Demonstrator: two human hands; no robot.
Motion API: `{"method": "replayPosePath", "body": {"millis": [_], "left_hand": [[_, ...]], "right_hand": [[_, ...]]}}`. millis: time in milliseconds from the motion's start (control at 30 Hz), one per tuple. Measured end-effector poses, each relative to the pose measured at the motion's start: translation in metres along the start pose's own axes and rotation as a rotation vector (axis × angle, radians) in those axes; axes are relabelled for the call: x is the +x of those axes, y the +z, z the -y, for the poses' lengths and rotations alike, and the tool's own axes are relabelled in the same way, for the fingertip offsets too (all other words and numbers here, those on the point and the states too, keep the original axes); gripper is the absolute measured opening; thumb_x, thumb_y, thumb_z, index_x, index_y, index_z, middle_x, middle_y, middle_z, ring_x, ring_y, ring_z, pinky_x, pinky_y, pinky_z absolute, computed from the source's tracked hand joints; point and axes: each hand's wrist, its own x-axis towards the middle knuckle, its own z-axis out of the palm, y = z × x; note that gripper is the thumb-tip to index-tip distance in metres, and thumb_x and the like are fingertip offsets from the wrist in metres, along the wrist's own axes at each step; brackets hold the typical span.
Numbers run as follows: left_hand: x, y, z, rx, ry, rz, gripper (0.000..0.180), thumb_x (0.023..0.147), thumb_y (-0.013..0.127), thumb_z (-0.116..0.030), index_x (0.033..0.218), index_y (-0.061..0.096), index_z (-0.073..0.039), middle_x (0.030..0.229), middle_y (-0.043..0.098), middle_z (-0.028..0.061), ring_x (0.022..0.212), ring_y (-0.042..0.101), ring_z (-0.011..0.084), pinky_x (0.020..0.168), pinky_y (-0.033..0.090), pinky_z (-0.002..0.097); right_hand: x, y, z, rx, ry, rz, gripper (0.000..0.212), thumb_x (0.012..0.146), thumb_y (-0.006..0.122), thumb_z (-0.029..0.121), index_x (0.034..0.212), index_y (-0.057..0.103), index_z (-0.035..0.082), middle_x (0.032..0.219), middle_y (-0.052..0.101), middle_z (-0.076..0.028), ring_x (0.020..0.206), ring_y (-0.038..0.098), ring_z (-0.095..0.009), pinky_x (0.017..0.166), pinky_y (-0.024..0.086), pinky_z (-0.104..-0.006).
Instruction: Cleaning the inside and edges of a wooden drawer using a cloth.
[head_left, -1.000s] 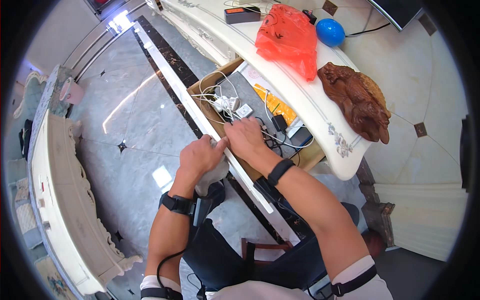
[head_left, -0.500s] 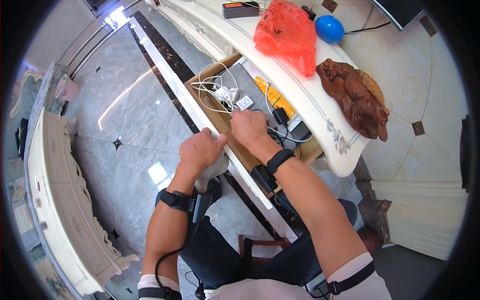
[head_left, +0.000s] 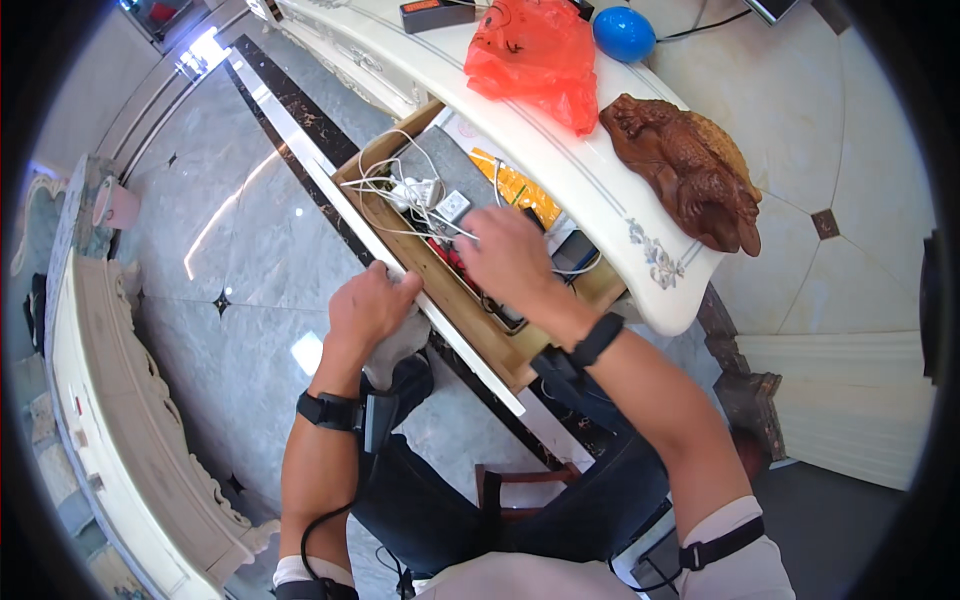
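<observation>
My left hand is closed over the top edge of the white drawer front, thumb along the rim. Over the pulled-out drawer, my right hand is bent downward. Its fingers are blurred and partly hidden, so I cannot make out a grip. A thin white cable runs up to its fingertips. Beside it lie white power adapters, a grey flat panel and an orange-yellow packet. Something red shows under the right hand, among dark cables.
On the white table top rest a red plastic bag, a blue ball-like object, a dark box and a brown carved figure. A white carved cabinet stands to the left; my knees are under the drawer.
My right hand has shifted rightward over the drawer, uncovering the red item and more of the drawer's near end. My left hand stays on the drawer front. The whole view has shifted slightly.
</observation>
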Motion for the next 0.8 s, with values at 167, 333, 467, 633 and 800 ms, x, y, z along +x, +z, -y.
{"method": "replayPosePath", "body": {"millis": [167,333,467,633,800], "left_hand": [[-0.002,0.0,0.009,0.013,0.023,-0.054,0.063,0.091,0.052,-0.058,0.107,0.069,0.001,0.105,0.072,0.0282,0.104,0.069,0.0432,0.091,0.053,0.0483],[-0.002,-0.004,0.003,0.012,0.026,-0.038,0.063,0.091,0.051,-0.057,0.107,0.069,0.001,0.106,0.072,0.0268,0.105,0.068,0.0424,0.092,0.052,0.0475],[-0.001,-0.002,0.004,0.017,0.024,-0.039,0.064,0.09,0.05,-0.056,0.108,0.069,0.002,0.108,0.072,0.0267,0.107,0.068,0.0419,0.094,0.051,0.0465],[0.0,0.002,0.007,0.005,0.04,-0.047,0.065,0.09,0.05,-0.057,0.109,0.069,0.002,0.108,0.072,0.0265,0.108,0.067,0.042,0.095,0.051,0.0464],[-0.001,0.0,0.004,-0.004,0.057,-0.062,0.065,0.09,0.05,-0.056,0.109,0.069,0.002,0.108,0.072,0.0269,0.107,0.068,0.0424,0.095,0.051,0.0465]], "right_hand": [[-0.057,-0.041,-0.015,0.038,0.032,-0.154,0.013,0.089,0.067,0.018,0.092,0.067,0.006,0.089,0.068,-0.014,0.08,0.067,-0.036,0.074,0.053,-0.0491],[-0.122,-0.066,-0.011,0.502,0.873,0.536,0.033,0.092,0.066,0.019,0.119,0.064,0.0,0.108,0.066,-0.022,0.078,0.071,-0.034,0.069,0.058,-0.0412],[-0.125,-0.059,-0.005,0.969,1.241,0.248,0.055,0.098,0.063,0.026,0.136,0.042,-0.009,0.117,0.06,-0.02,0.093,0.07,-0.031,0.073,0.063,-0.0391],[-0.101,-0.043,-0.017,1.032,1.275,-0.01,0.061,0.099,0.062,0.029,0.137,0.04,-0.013,0.129,0.054,-0.025,0.094,0.071,-0.031,0.07,0.063,-0.0392],[-0.114,-0.017,-0.04,0.095,0.748,0.249,0.037,0.1,0.055,0.025,0.118,0.053,-0.007,0.097,0.064,-0.018,0.091,0.071,-0.033,0.069,0.062,-0.0473]]}}
